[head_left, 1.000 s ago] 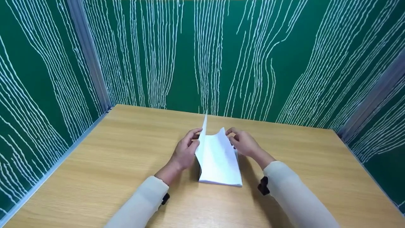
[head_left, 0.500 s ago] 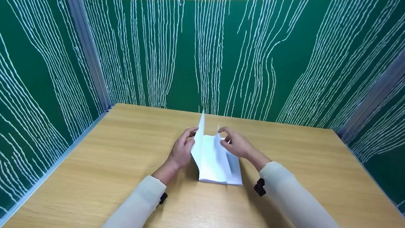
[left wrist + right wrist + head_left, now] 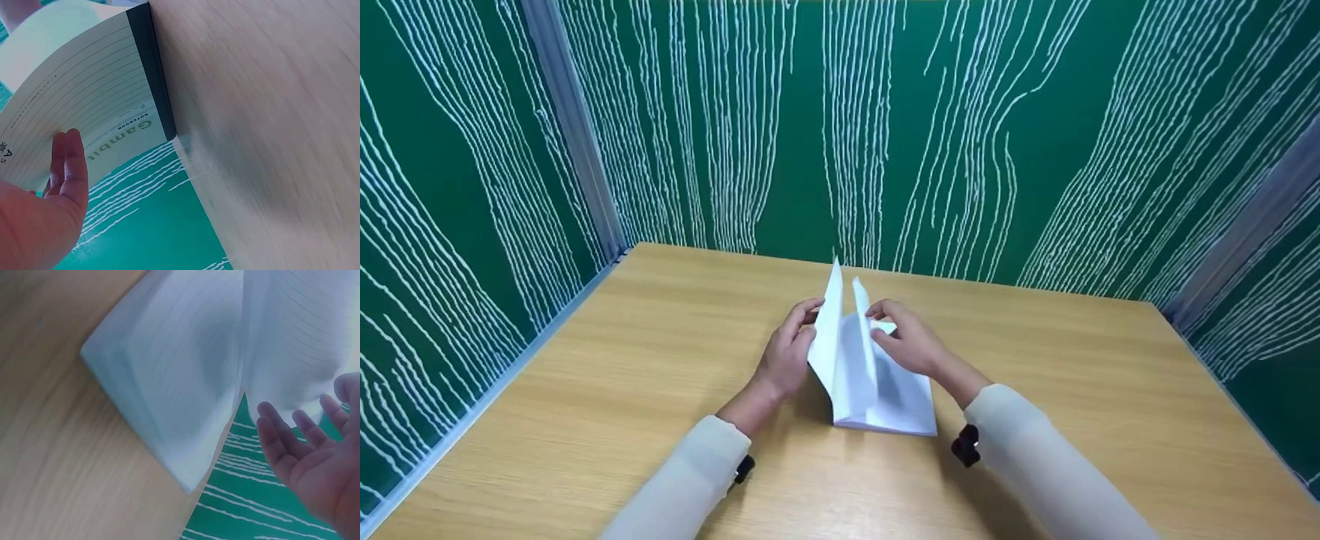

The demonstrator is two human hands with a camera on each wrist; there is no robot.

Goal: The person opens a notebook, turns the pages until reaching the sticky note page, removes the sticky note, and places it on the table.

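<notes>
A lined notebook (image 3: 904, 394) lies part open on the table, its cover raised on the left. In the left wrist view the cover (image 3: 101, 73) reads "Gambit NOTEBOOK" and "A5", beside a dark spine (image 3: 152, 67). My left hand (image 3: 786, 358) holds the raised cover side, fingers against the outside and thumb on the inner face. A loose white page (image 3: 861, 352) stands nearly upright, pinched near its far outer edge by my right hand (image 3: 911, 341). In the right wrist view the thumb touches the lined page (image 3: 304, 332), with the other fingers loosely bent.
The notebook rests near the middle of a wooden table (image 3: 660, 375). Green panels with white wavy lines (image 3: 802, 150) stand behind the table and on both sides, joined by grey posts (image 3: 570, 127).
My right hand has moved left, carrying the page from near flat to almost upright and uncovering the leaf beneath. My left hand, with the cover, has shifted slightly left.
</notes>
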